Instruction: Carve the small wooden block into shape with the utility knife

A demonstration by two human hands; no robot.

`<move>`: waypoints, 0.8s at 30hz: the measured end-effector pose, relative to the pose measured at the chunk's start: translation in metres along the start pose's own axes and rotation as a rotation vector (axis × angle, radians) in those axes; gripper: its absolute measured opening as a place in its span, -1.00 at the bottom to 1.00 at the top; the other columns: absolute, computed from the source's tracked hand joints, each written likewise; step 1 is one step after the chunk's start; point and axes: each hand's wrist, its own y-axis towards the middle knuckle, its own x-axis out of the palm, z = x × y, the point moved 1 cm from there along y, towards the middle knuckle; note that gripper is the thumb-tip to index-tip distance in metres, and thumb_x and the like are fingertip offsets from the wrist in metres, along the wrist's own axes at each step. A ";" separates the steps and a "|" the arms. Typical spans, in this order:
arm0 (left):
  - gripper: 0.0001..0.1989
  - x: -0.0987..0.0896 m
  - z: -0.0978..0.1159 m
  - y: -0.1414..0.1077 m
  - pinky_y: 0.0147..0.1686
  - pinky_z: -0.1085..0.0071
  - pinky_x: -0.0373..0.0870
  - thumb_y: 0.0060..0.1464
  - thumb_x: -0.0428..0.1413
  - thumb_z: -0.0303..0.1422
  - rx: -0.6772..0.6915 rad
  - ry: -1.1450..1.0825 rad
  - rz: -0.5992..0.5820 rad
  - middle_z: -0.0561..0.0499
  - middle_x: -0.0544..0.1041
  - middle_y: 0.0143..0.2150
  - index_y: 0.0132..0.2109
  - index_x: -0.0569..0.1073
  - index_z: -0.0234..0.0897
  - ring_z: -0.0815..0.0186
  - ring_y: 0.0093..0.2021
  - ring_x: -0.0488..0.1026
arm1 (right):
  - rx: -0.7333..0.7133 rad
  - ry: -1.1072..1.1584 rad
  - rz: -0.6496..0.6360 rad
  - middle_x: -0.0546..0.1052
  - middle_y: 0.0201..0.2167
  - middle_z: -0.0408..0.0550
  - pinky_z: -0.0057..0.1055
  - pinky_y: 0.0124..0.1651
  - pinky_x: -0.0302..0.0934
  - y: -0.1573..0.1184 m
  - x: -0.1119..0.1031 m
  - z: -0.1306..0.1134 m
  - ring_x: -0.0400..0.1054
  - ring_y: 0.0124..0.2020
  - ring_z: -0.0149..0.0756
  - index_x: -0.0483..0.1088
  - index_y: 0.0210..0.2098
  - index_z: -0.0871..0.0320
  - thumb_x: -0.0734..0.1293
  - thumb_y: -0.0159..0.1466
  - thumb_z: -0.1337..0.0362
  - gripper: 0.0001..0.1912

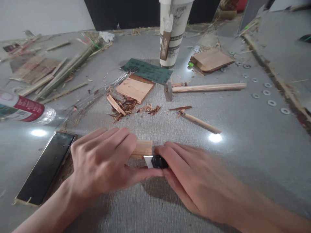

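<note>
Here, hands (104, 158) grip blocky wood (145, 146) and a slant-tipped knife (157, 161).

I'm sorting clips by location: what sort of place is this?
Likely a woodworking or craft workspace: a hammer, wood shavings, and a bladed cutter in the right hand.

No txt legible, all too blurry/small: script on brown tag (165, 47) of cup (179, 24), 12 o'clock; print on green sheet (150, 72), approx. 12; bottle (48, 116) w/ red label (29, 108), 9 o'clock.

Grey textured tabletop (255, 155) with a phone (46, 168), bottle (31, 110), tall cup (178, 32), hammer (209, 87), washers (269, 103) and scattered wood scraps (128, 105)
</note>
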 end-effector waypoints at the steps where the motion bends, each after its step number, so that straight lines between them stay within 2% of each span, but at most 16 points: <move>1: -0.53 0.000 0.000 -0.001 -0.52 0.24 0.27 0.09 0.26 0.13 0.013 -0.001 0.010 0.06 0.51 -0.50 -0.28 0.43 -0.20 0.27 -0.56 0.41 | 0.000 -0.003 0.007 0.45 -0.27 -0.11 -0.29 -0.36 0.16 0.000 0.000 0.000 0.35 -0.37 -0.25 0.29 -0.08 0.15 0.10 0.51 0.36 -0.84; 10: -0.45 0.002 0.000 0.002 -0.55 0.23 0.23 0.17 0.09 0.27 -0.027 -0.009 0.008 0.08 0.49 -0.54 -0.32 0.43 -0.15 0.28 -0.59 0.40 | 0.012 -0.049 0.071 0.44 -0.32 -0.12 -0.30 -0.40 0.07 0.000 0.003 0.002 0.31 -0.42 -0.27 0.26 -0.15 0.13 0.08 0.54 0.31 -0.82; 17: -0.53 0.000 0.004 -0.001 -0.51 0.22 0.27 0.22 0.17 0.12 0.010 -0.032 -0.025 0.10 0.46 -0.56 -0.38 0.41 -0.18 0.27 -0.56 0.41 | 0.081 0.021 0.038 0.46 -0.30 -0.10 -0.31 -0.38 0.08 -0.001 0.002 0.002 0.37 -0.38 -0.28 0.32 -0.09 0.16 0.07 0.55 0.27 -0.78; 24: -0.43 -0.003 0.004 0.006 -0.54 0.26 0.15 0.12 0.13 0.28 -0.065 -0.035 -0.043 0.11 0.35 -0.60 -0.44 0.34 -0.13 0.30 -0.59 0.29 | 0.026 0.086 0.044 0.45 -0.32 -0.13 -0.29 -0.42 0.05 -0.003 0.002 0.007 0.31 -0.42 -0.31 0.32 -0.12 0.17 0.11 0.50 0.26 -0.80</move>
